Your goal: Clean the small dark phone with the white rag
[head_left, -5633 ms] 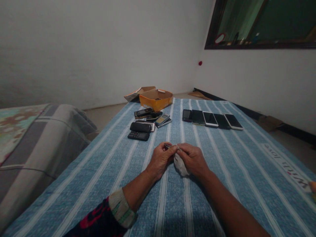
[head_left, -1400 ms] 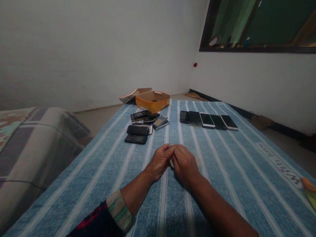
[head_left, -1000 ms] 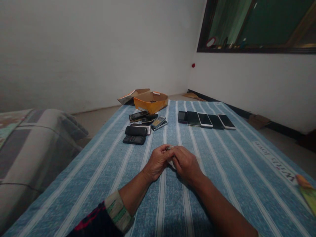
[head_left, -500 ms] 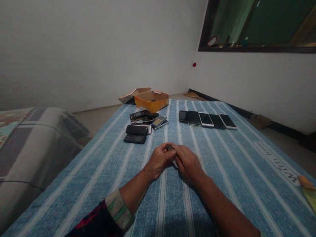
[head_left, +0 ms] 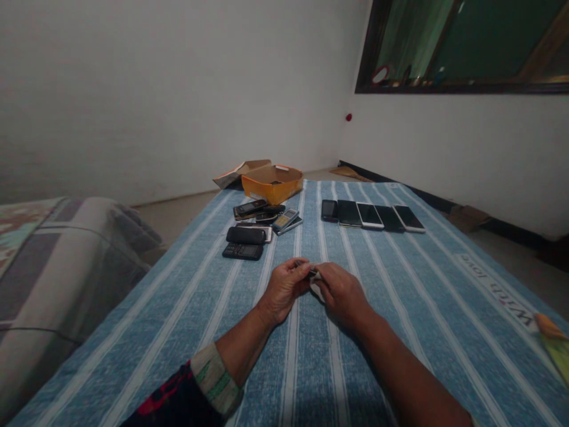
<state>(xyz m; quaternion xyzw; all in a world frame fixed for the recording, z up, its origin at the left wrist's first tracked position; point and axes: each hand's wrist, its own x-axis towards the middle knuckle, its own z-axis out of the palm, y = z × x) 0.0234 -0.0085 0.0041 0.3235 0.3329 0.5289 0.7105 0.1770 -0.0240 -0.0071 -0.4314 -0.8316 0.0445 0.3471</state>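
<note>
We note left hand (head_left: 282, 292) pinching a small, mostly hidden dark object (head_left: 313, 272), right hand (head_left: 343, 292) curled around white cloth (head_left: 317, 289) beside it.

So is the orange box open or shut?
Open. Nothing covers the top of the orange box, and you can see its brown inside over the front edge.

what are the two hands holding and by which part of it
The left hand grips a small dark object and the right hand a pale cloth; the hands cover too much to tell which part of either is held.
</note>
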